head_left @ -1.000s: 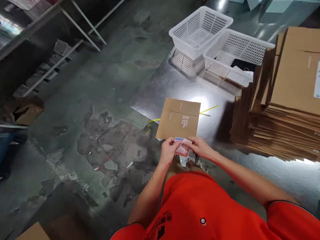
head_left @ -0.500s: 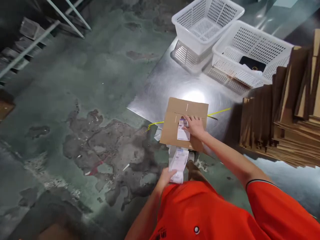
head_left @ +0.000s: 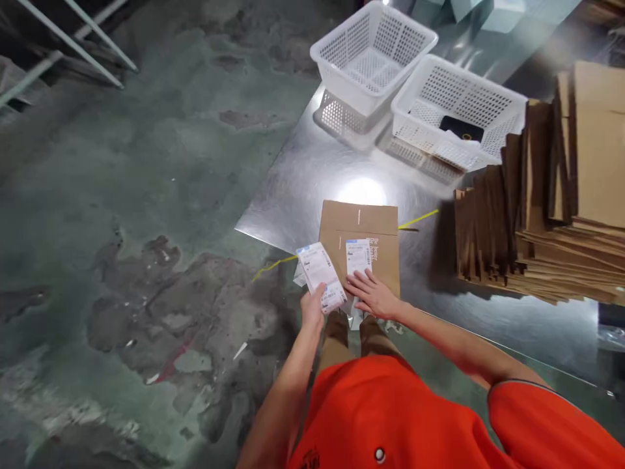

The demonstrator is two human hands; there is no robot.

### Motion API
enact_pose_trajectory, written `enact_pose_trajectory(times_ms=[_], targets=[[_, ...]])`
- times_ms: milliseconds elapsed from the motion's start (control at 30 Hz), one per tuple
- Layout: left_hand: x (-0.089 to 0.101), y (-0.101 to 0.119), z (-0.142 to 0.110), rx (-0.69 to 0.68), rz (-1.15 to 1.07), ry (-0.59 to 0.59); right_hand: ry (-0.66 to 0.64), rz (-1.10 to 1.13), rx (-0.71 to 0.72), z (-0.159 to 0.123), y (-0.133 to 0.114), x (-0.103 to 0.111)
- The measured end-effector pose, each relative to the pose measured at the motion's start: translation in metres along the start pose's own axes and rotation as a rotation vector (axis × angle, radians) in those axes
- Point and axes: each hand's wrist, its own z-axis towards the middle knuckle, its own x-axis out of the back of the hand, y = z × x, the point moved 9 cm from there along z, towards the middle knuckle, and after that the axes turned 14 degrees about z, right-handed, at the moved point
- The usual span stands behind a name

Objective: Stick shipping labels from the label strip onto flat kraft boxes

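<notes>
My left hand [head_left: 311, 309] grips a sheaf of white printed shipping labels [head_left: 319, 277] at its lower end, just left of a flat brown cardboard mailer [head_left: 361, 225]. A single white label with a blue top strip and barcode [head_left: 358, 256] lies on the mailer. My right hand [head_left: 372, 294] rests open on the mailer's lower edge, fingertips close to that label. The mailer has white printing at its right side, partly hidden by the label.
The mailer lies on a steel sheet [head_left: 303, 185] on a stained concrete floor [head_left: 146, 195]. White perforated plastic baskets [head_left: 374, 58] stand behind it, one holding a black item [head_left: 461, 128]. A tall stack of flat cardboard [head_left: 537, 221] stands right, and a yellow strap [head_left: 420, 219] runs beneath the mailer.
My hands have parted. One label now lies on the mailer, where my right hand set it down, and my left hand has drawn the remaining labels back toward the mailer's left corner.
</notes>
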Motion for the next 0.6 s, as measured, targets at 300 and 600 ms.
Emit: enact_pose_trajectory(times_ms=[300, 600], targets=[[0.041, -0.067, -0.105, 0.389, 0.141, -0.312, 0.462, 0.758, -0.672, -0.07, 0.026, 0.13], [-0.089, 0.108, -0.097, -0.107, 0.215, -0.399, 1.36, 0.382, -0.364, -0.275, 0.02, 0.46]])
